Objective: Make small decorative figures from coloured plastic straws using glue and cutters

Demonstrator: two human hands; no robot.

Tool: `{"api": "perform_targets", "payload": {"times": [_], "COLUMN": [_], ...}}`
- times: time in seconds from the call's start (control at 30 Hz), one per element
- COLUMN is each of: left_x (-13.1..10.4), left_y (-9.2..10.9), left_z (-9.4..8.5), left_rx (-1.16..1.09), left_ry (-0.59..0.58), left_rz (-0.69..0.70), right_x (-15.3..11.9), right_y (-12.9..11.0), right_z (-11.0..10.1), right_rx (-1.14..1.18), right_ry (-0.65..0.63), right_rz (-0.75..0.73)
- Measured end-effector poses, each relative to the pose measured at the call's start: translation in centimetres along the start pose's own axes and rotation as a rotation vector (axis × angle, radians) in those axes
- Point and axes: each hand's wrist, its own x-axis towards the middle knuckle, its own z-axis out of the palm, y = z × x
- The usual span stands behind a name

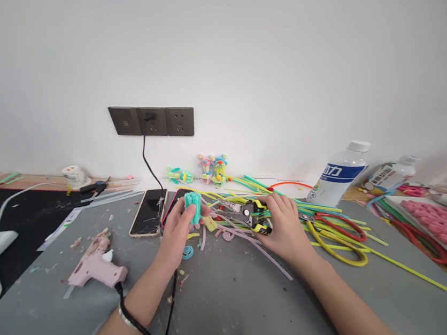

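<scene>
Two things are held: turquoise bundle in the left hand, part-hidden pliers in the right hand.

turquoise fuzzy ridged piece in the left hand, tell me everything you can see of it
The turquoise fuzzy ridged piece looks small and blocky, seemingly soft pipe-cleaner-like strands packed side by side. It stands roughly upright in the left hand, thumb against its front, above the grey table; its back is hidden.

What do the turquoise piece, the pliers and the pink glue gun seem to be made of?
Turquoise piece: likely fuzzy pipe cleaner, judging by soft, ribbed strands. Pliers: metal head, dull grey shine; yellow and black grips probably plastic or rubber. Glue gun: apparently matte plastic, smooth-bodied.
</scene>
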Motion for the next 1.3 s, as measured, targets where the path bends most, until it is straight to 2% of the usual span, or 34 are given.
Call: {"api": "perform_targets", "payload": {"times": [0.1, 0.27, 0.43, 0.7, 0.87, 1.0, 1.17, 1.3], "left_x": [0.1, 0.2, 0.2, 0.1, -0.4, -0.7, -0.8, -0.9], "left_y": [-0.1, -0.1, -0.1, -0.3, -0.6, -0.8, -0.9, -0.6], "left_z": [-0.1, 0.0, -0.1, 0.0, 0.0, -0.1, -0.2, -0.1], "left_rx": [0.101, 0.12, 0.09, 0.142, 0.175, 0.194, 0.139, 0.162], "left_ry": [-0.024, -0.104, -0.072, -0.084, -0.121, -0.119, -0.113, -0.152], "left_rz": [-0.011, -0.02, -0.065, -0.038, 0.014, 0.015, -0.103, -0.064], "right_x": [-0.1, -0.4, -0.3, -0.3, -0.2, -0.1, -0.2, -0.2], "right_y": [0.0, 0.1, 0.0, -0.5, -0.8, -0.9, -0.7, -0.6], "right_z": [0.0, -0.2, -0.5, -0.5, -0.7, -0.6, -0.6, -0.7], "right_rx": [0.061, 0.207, 0.229, 0.21, 0.213, 0.199, 0.198, 0.198], "right_ry": [-0.001, 0.044, 0.122, 0.036, -0.033, -0.03, -0.032, -0.009], "right_rz": [0.026, 0.066, 0.048, 0.029, -0.048, -0.076, -0.026, -0.021]}}
